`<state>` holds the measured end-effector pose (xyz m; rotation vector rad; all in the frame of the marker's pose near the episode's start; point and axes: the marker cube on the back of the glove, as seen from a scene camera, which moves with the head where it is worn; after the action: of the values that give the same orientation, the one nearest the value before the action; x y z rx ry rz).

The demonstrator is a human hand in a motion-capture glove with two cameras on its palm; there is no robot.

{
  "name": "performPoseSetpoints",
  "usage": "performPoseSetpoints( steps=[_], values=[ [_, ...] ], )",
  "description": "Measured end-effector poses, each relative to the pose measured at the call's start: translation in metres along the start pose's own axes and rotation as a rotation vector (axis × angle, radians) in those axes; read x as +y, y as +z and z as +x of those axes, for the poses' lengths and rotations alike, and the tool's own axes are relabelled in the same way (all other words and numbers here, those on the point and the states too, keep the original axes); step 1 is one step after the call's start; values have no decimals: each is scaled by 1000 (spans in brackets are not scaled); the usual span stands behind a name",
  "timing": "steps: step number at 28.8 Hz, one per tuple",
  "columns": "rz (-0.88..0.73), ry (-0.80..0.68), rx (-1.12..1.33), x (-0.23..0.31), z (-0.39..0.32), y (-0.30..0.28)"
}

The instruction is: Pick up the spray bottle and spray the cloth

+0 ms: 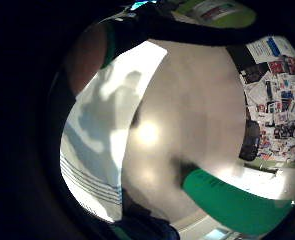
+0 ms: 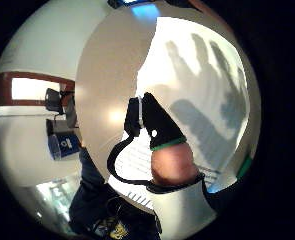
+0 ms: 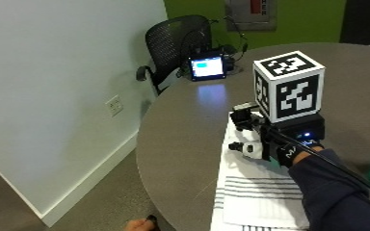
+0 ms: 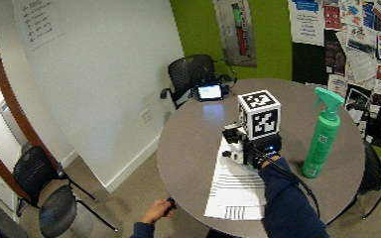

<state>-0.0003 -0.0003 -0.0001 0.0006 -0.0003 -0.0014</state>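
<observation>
We see the right hand (image 4: 260, 148) over the striped cloth (image 4: 233, 191), fingers spread and holding nothing; the green spray bottle (image 4: 322, 134) stands apart to its right.

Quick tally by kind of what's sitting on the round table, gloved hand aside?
Green plastic spray bottle: 1
White cloth with grey stripes: 1
Small black device with a lit screen: 1
Total: 3

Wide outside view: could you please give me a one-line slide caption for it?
Gloved right hand hovers over the striped cloth on a round table; the green spray bottle stands untouched beside it.
</observation>
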Motion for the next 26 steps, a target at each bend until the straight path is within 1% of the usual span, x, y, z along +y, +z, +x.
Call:
performPoseSetpoints(
  steps=[19,22,26],
  values=[
    [-3,-13,-3,-2,-3,-3],
    [3,-50,-8,1,-5,-5],
    [65,-169,-61,14,-18,-14]
  ],
)
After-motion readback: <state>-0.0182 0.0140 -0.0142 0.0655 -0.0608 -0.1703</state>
